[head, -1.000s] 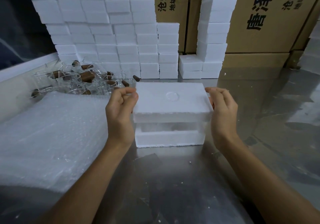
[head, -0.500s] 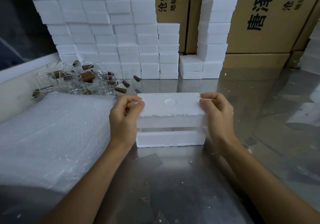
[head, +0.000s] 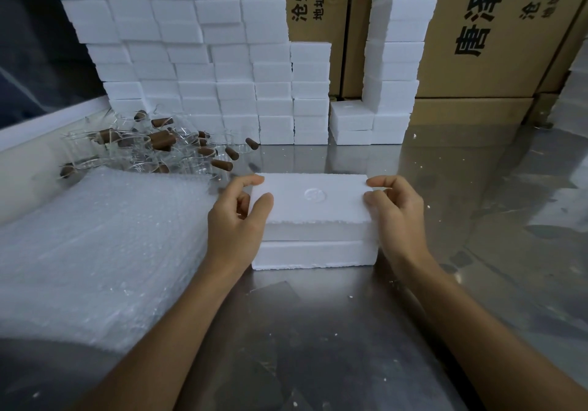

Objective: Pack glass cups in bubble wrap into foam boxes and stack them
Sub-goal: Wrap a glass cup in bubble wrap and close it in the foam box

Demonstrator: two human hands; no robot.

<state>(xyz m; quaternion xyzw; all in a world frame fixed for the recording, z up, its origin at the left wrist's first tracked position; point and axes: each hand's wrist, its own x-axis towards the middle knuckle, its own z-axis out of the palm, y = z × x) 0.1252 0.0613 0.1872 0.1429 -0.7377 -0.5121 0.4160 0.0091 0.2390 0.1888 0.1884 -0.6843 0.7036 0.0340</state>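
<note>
Foam lid (head: 313,199) sits on foam box base (head: 313,253), centre of steel table (head: 318,331). Left hand (head: 237,220) pinches lid's left end, right hand (head: 396,216) pinches its right end. Bubble wrap stack (head: 95,251) lies left; glass cups (head: 143,150) far left; stacked foam boxes (head: 197,60) behind

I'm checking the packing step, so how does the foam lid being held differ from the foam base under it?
The foam lid is gripped at both ends by the left hand and right hand; the foam base rests on the steel table. The lid shows a round embossed mark; the base shows only a plain side. Both are white foam, equally long.
</note>
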